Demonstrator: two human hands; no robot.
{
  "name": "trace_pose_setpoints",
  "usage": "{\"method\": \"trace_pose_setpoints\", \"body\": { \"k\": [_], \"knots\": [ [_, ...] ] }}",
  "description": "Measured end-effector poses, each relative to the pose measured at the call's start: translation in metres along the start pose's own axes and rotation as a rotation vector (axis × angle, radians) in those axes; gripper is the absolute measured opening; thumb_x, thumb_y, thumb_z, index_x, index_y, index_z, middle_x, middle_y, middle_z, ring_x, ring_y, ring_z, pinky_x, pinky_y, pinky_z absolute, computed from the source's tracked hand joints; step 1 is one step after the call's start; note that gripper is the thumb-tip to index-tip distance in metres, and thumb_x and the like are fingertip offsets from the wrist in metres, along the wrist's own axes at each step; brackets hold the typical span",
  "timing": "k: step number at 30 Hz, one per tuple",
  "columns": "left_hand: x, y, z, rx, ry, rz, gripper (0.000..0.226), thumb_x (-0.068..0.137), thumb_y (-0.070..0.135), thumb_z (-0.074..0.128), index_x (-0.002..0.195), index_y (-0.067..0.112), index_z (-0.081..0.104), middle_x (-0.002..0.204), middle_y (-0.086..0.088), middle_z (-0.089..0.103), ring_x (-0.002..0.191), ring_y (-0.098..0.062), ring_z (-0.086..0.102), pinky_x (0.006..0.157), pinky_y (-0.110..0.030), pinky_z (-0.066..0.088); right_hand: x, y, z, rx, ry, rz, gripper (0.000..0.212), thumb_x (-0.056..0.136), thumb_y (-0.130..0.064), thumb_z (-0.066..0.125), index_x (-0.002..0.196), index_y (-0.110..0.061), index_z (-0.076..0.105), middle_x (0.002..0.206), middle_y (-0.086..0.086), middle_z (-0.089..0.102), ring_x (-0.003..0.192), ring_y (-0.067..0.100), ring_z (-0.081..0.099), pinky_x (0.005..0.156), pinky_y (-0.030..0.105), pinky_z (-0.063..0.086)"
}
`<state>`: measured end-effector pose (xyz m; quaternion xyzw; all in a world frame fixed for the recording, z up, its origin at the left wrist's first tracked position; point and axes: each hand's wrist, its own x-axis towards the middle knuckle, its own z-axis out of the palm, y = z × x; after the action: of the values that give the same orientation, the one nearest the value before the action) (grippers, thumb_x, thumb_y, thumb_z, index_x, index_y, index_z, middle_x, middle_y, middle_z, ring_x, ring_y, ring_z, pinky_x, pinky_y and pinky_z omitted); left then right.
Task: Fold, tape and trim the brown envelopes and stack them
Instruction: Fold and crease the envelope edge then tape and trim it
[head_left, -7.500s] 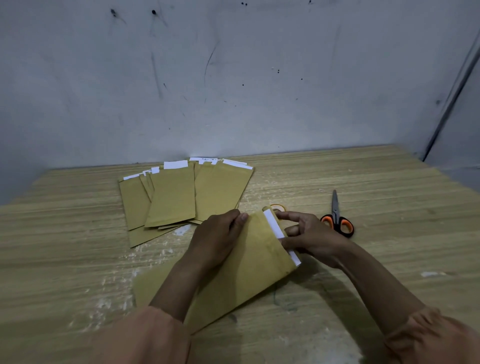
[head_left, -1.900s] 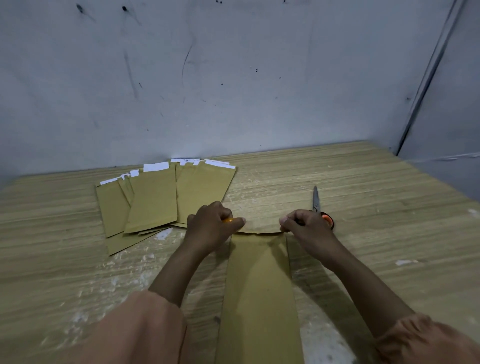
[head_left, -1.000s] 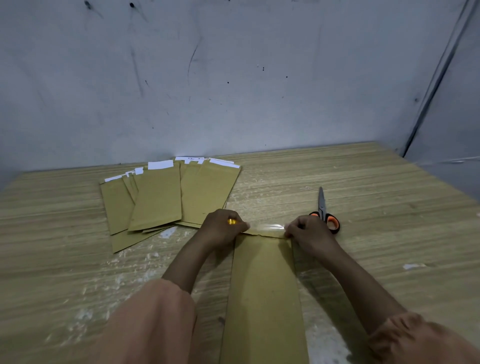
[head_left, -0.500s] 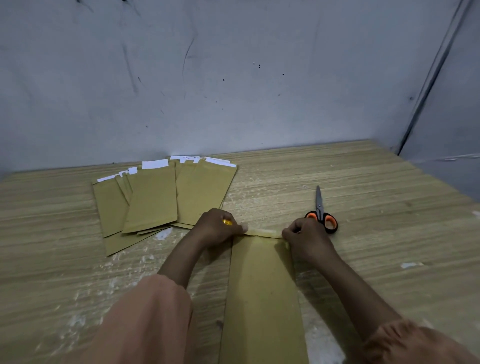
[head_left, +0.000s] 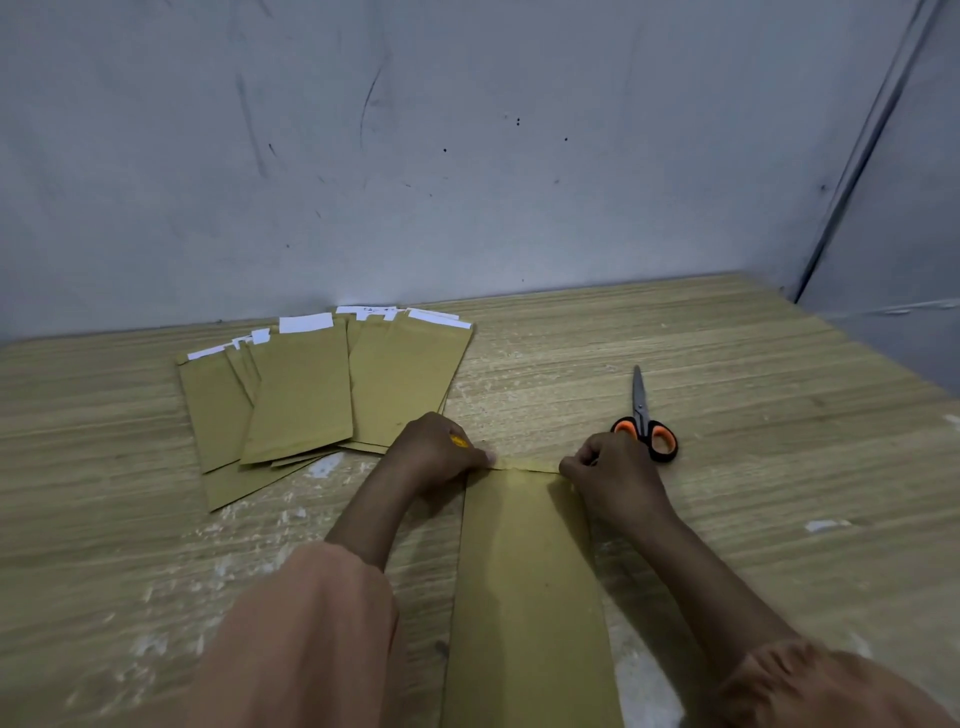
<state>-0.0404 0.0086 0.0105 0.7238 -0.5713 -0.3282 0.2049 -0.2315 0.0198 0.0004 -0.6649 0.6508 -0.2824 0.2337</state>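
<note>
Both hands (head_left: 524, 462) pinch envelope (head_left: 524, 597) top corners.

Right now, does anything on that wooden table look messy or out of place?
Two things. The brown paper envelopes by the wall lie fanned and overlapping, not squared into a stack. White flecks and smears are scattered over the wooden table, thickest just in front of that pile. The orange-handled scissors lie flat, blades closed.

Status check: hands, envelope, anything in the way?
Left hand and right hand press tape at envelope top edge. Scissors lie idle beside right hand. Nothing blocking.
</note>
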Motion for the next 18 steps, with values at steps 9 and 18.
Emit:
{"method": "trace_pose_setpoints", "body": {
  "k": [9, 18],
  "knots": [
    [0.0048, 0.0020, 0.0043, 0.078, 0.017, -0.051, 0.033, 0.073, 0.039, 0.077, 0.083, 0.010, 0.066, 0.074, -0.003, 0.059, 0.070, -0.018, 0.053, 0.066, -0.027, 0.041, -0.0021, -0.0049, 0.0041, -0.080, 0.031, -0.018, 0.023, 0.083, -0.016, 0.063, 0.074, 0.005, 0.066, 0.077, 0.018, 0.067, 0.065, 0.020, 0.055, 0.059, 0.029, 0.040],
    [0.0070, 0.0017, 0.0064, 0.084, 0.012, -0.054, 0.032, 0.071, 0.039, 0.078, 0.075, 0.014, 0.060, 0.075, -0.006, 0.057, 0.067, -0.019, 0.050, 0.064, -0.028, 0.037, -0.0024, -0.0069, 0.0050, -0.118, 0.030, -0.036, 0.020, 0.081, -0.016, 0.063, 0.070, 0.000, 0.062, 0.075, 0.017, 0.065, 0.066, 0.021, 0.056, 0.058, 0.029, 0.039]
  ]
}}
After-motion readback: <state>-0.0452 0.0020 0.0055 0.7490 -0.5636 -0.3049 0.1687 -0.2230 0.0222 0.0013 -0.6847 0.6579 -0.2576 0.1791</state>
